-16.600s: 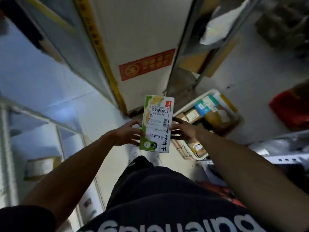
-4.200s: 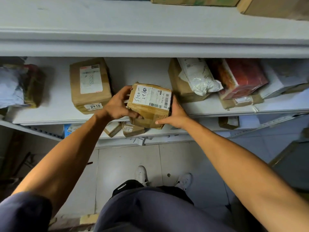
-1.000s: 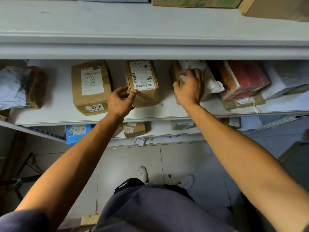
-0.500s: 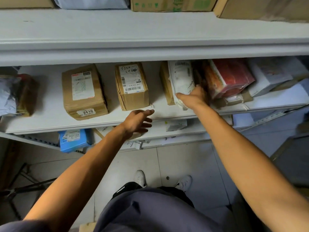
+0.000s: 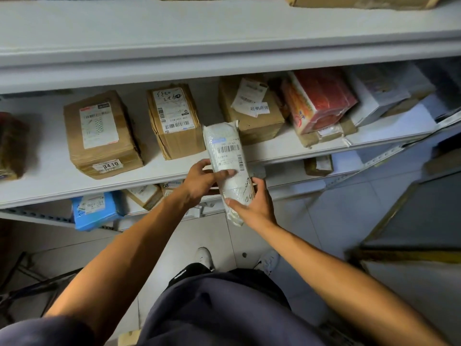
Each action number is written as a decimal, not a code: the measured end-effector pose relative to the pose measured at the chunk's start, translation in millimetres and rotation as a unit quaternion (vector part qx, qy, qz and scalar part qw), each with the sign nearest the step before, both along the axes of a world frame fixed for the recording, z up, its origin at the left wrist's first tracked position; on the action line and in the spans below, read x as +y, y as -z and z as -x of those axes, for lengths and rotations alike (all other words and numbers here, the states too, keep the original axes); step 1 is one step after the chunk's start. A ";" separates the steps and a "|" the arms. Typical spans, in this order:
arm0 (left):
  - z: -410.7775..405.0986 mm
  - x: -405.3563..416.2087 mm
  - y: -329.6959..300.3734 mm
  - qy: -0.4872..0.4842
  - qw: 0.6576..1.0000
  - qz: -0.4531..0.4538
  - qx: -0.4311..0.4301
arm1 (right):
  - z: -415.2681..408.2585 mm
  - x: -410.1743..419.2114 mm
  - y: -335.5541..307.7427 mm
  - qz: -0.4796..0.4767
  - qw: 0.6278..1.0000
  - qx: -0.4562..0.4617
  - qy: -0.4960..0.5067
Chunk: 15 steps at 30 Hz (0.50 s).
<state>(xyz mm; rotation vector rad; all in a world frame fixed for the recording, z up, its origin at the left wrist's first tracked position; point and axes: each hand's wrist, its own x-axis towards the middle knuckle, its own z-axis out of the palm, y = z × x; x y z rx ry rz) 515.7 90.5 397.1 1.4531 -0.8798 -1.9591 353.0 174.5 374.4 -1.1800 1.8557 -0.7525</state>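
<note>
At the shelf edge: white parcel in both hands

From the head view, a white parcel (image 5: 225,151) is being held upright just in front of the shelf (image 5: 45,188) edge. The left hand (image 5: 199,182) is gripping its left side, thumb lying across the label. The right hand (image 5: 252,204) is curling round its lower end.

Grey metal shelves (image 5: 224,58), pale tiled floor (image 5: 336,216), dim light

Both arms are reaching forward.
The left hand (image 5: 199,182) is gripping a white parcel (image 5: 224,151) from the side; the right hand (image 5: 252,206) is holding its lower end.
</note>
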 end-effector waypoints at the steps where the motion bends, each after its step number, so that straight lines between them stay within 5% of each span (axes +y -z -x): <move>1: 0.3 0.5 1.4 -0.001 1.000 -0.001 -0.008 | 0.7 2.4 0.6 -0.004 1.000 -0.001 -0.009; 10: -17.0 7.3 12.0 0.074 0.997 -0.016 0.010 | 22.9 -3.8 -15.7 -0.080 0.979 -0.164 -0.090; 15: -32.1 15.1 6.2 0.200 0.967 0.160 0.004 | 31.0 -18.3 -13.9 -0.115 0.970 -0.139 -0.164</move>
